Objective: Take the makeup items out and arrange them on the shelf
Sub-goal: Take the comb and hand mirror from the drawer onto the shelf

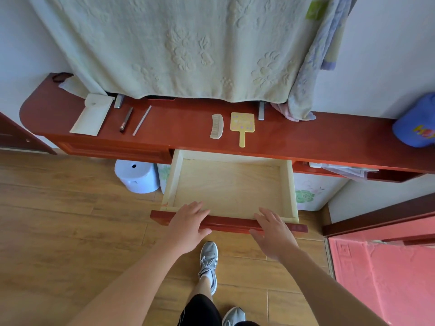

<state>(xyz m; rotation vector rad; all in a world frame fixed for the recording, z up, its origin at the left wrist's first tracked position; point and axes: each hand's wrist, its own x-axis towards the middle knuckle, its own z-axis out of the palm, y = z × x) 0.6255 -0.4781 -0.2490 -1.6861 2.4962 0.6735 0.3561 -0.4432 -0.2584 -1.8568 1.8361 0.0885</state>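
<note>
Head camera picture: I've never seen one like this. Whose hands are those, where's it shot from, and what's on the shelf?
There is no machine here. The camera sits on a person's head and looks down, so the arms are their own. The left hand and right hand lie open at the front of a pulled-out drawer; neither holds anything. On the red shelf lie a white pouch, a dark pencil, a thin stick, a comb and a yellow hand mirror.
</note>
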